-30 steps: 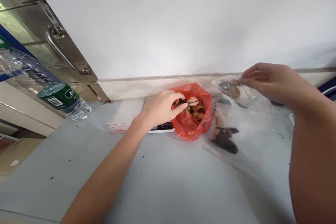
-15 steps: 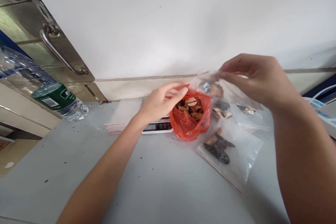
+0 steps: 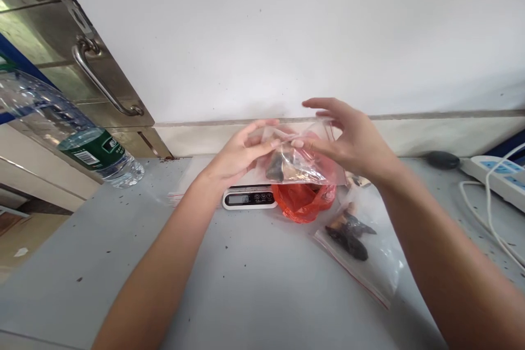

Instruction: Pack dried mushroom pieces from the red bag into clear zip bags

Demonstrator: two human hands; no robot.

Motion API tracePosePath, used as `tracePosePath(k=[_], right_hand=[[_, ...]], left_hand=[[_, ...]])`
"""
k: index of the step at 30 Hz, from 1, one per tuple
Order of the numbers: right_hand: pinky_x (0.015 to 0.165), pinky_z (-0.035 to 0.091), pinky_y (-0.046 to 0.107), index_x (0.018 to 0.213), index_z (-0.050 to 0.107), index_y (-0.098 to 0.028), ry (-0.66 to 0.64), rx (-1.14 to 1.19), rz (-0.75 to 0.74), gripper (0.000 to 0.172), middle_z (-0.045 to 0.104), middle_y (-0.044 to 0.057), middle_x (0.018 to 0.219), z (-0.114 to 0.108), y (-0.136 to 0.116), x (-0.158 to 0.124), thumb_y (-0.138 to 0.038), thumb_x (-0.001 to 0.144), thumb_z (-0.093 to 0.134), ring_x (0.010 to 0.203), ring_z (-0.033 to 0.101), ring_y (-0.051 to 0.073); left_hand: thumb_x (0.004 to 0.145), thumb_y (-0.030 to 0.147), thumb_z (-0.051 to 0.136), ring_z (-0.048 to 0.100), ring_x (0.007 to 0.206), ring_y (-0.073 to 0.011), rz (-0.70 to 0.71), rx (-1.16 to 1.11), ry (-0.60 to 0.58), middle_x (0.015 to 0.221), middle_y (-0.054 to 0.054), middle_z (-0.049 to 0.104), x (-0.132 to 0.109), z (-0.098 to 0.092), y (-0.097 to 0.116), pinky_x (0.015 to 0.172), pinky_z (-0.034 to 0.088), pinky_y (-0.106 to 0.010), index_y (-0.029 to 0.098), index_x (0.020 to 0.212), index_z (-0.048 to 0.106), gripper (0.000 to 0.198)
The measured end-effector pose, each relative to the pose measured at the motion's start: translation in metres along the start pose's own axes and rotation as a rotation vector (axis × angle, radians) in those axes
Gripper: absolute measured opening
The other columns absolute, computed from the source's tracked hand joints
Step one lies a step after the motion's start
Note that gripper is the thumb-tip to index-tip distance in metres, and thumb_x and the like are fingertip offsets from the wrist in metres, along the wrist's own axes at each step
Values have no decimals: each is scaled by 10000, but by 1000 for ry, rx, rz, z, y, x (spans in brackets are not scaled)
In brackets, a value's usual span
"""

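Both hands hold a clear zip bag (image 3: 293, 167) with dark and tan dried pieces inside. My left hand (image 3: 241, 153) pinches its upper left edge between thumb and fingers. My right hand (image 3: 348, 139) has its thumb on the upper right of the bag, with some fingers raised behind. Below and behind it stands a red plastic bag (image 3: 303, 205), its contents now mostly covered. A digital scale (image 3: 250, 198) lies partly under my left hand. To the lower right, another zip bag (image 3: 369, 251) with dark dried pieces lies flat on the table.
A water bottle (image 3: 92, 147) with a green label stands at the left, near a metal door handle (image 3: 98, 82). Flat plastic bags (image 3: 186, 178) lie left of the scale. On the right are a white device (image 3: 500, 175), its cable and a black object (image 3: 442, 159).
My right hand has moved left with a filled zip bag, bringing it over the red bag. My left hand has let go of the red bag's rim and now grips the zip bag.
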State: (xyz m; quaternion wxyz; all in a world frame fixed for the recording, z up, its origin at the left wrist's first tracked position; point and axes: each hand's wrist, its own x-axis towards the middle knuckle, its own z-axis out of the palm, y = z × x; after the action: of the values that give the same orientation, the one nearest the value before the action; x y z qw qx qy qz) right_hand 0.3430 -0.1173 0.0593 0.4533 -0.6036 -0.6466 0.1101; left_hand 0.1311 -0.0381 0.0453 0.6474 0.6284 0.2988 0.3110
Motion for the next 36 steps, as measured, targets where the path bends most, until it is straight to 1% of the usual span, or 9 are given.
tracePosePath(k=[2, 7, 12, 15, 18, 21, 23, 28, 36], right_hand=[[901, 621, 485, 1372, 692, -246, -25, 69, 221, 714, 790, 122, 1173, -1, -1, 0, -595, 766, 839, 1045, 759, 327], [718, 628, 364, 1013, 795, -234, -189, 423, 484, 426, 778, 54, 856, 0, -1, -1, -465, 685, 939, 770, 731, 225], [827, 617, 318, 638, 734, -175, -423, 577, 529, 532, 713, 50, 743, 7, 0, 0, -589, 484, 1029, 751, 677, 172], [827, 588, 315, 638, 734, -154, -561, 582, 547, 580, 689, 41, 728, 8, -3, 0, -595, 420, 1042, 737, 644, 152], [712, 518, 301, 603, 692, -157, -719, 503, 482, 545, 604, 4, 649, 9, -6, 1, -577, 493, 1022, 675, 572, 130], [598, 388, 302, 572, 659, -172, -775, 390, 362, 537, 502, -24, 569, 18, -5, 2, -630, 618, 935, 598, 459, 109], [580, 334, 310, 578, 658, -180, -739, 375, 322, 531, 513, -19, 579, 26, -4, 1, -650, 620, 901, 591, 430, 110], [605, 333, 312, 654, 696, -176, -582, 466, 347, 485, 601, 8, 669, 40, -7, -3, -579, 541, 941, 640, 470, 126], [539, 238, 288, 535, 588, -193, -454, 639, 411, 567, 469, -53, 530, 44, -18, -5, -554, 443, 1015, 557, 395, 94]], left_hand=[[918, 160, 770, 740, 935, -154, 2, -33, 59, 952, -2, 768, 0, -6, 4, 874, 581, -286, 244, 1440, 629, 548], [902, 137, 761, 769, 984, -175, 11, -12, 159, 975, -19, 787, 3, -23, 7, 998, 574, -344, 226, 1460, 614, 583], [918, 130, 712, 769, 1083, -196, 59, -2, 338, 1089, -58, 801, 6, -30, 4, 1035, 570, -368, 208, 1408, 624, 503], [894, 120, 680, 774, 1036, -198, 33, 112, 405, 1026, -44, 797, 5, -36, 3, 957, 603, -349, 228, 1437, 608, 559], [823, 102, 667, 763, 965, -200, 54, 419, 407, 1060, -53, 785, 2, -45, 2, 873, 607, -325, 226, 1316, 688, 509], [794, 144, 674, 728, 914, -202, 122, 752, 409, 1099, -69, 771, -2, -49, 4, 852, 571, -330, 204, 991, 734, 214], [830, 257, 696, 689, 818, -191, 140, 861, 310, 957, -52, 757, -6, -46, 8, 783, 539, -322, 205, 800, 663, 69], [761, 555, 818, 564, 592, -145, -53, 843, -283, 671, 15, 635, -16, -28, 19, 542, 386, -273, 216, 694, 612, 402], [762, 393, 763, 471, 553, -106, 37, 762, -237, 592, 34, 558, -20, -13, 23, 516, 339, -253, 206, 595, 545, 332]])
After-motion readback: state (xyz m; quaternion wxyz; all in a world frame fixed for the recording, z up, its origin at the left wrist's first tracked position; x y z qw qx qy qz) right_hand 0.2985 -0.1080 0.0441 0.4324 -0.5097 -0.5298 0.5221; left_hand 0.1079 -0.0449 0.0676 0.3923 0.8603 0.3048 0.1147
